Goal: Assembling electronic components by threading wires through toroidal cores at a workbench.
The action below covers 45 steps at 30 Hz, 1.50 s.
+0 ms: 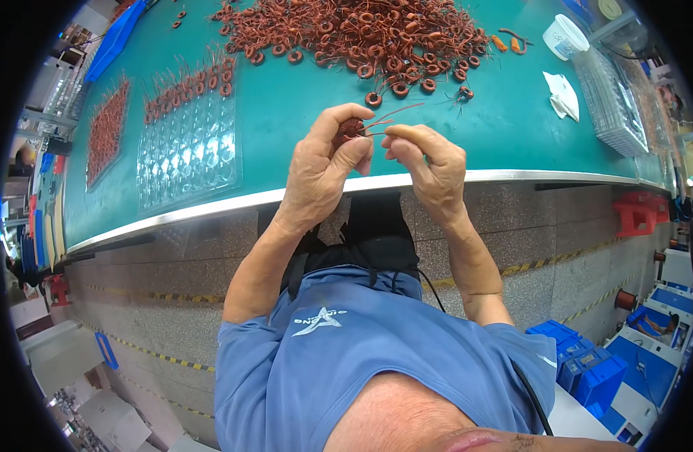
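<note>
Presently, the left hand holds one ring-shaped copper coil between its thumb and its bent fingers, above the near part of the green table. From this coil some reddish wires stick out toward the right. The right hand is narrow at its fingertips: thumb and index finger seem to pinch the end of one wire lead, just beside the coil. Its other fingers are curled inward.

Beyond the hands, on the far side, lies a large pile of similar coils, with their wires tangled in all directions. A few single coils lie at the near border of this pile. To the left there is a clear plastic tray with round pockets; coils stand in its far rows, while the nearer pockets hold nothing. Further left, a second tray is covered with coils.

On the far right I see a hand tool with orange handles, a white tub and a crumpled white cloth or paper. Next to these, a stack of clear trays is placed near the right end of the table.
</note>
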Motion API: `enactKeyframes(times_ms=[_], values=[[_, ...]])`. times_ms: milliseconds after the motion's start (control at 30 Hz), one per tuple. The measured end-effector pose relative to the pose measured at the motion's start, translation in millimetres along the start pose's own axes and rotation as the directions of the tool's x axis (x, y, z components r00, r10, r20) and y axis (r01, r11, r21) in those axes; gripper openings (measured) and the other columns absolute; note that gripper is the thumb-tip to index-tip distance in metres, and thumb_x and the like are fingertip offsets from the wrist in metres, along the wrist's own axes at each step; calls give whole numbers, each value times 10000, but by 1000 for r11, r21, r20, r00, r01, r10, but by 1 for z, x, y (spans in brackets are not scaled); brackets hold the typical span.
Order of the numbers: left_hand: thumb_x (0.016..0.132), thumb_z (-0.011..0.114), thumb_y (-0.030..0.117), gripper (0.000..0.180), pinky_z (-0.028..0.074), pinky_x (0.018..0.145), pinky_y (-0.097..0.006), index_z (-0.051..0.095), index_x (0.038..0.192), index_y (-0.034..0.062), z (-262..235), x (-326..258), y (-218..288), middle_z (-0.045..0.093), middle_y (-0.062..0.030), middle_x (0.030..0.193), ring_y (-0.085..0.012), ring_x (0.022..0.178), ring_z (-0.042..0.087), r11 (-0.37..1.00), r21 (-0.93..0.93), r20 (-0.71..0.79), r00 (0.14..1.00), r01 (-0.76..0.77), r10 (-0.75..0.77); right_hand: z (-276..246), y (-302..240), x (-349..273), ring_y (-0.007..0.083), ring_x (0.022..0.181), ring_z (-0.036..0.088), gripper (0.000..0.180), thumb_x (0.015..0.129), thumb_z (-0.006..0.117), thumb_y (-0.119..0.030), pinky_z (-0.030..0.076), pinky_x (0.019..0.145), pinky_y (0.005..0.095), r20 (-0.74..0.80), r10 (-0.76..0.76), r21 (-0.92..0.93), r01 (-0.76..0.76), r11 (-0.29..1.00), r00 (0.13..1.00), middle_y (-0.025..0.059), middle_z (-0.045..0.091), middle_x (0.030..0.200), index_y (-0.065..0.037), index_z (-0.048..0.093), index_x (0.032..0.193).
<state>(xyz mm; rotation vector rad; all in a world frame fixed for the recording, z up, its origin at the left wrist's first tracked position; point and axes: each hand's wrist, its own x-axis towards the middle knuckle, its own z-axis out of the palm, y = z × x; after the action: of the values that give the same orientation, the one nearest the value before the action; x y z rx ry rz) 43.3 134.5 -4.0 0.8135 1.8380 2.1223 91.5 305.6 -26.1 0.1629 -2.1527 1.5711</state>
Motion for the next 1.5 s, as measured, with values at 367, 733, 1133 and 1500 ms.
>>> enactKeyframes(times_ms=[367, 733, 1133, 1500], values=[[949, 552, 72, 241, 434, 603, -235, 498, 1173, 2, -14, -6, 10, 550, -30, 815, -93, 668, 504, 984, 166, -12, 998, 59, -58, 7, -17, 16, 98, 549, 581, 354, 977, 557, -294, 455, 487, 225, 78, 368, 543, -349, 764, 927, 54, 633, 657, 25, 681, 885], [990, 443, 434, 450, 308, 329, -233, 502, 1033, -10, -27, -30, -16, 408, -22, 537, -107, 382, 360, 976, -91, 19, 980, 199, -198, 8, 4, -19, 161, 539, 603, 303, 924, 633, -280, 499, 514, 310, 4, -92, 291, 86, 953, 996, 96, 619, 657, 3, 574, 1015], [1018, 362, 460, 517, 293, 482, -199, 536, 1086, -22, 21, -26, -16, 446, -30, 547, -95, 469, 421, 973, 196, 185, 969, 125, -162, -13, -7, -48, 98, 486, 567, 277, 911, 653, -269, 443, 455, 235, -73, 300, 490, -228, 842, 951, 44, 593, 599, 5, 610, 920], [995, 464, 205, 244, 434, 538, -275, 550, 1094, -1, 8, -27, -6, 553, -63, 639, -151, 558, 527, 909, 416, 272, 952, 16, -141, -3, -20, -55, 111, 544, 600, 283, 945, 601, -262, 473, 468, 223, -23, 343, 698, -230, 678, 939, 62, 602, 667, 21, 601, 952]])
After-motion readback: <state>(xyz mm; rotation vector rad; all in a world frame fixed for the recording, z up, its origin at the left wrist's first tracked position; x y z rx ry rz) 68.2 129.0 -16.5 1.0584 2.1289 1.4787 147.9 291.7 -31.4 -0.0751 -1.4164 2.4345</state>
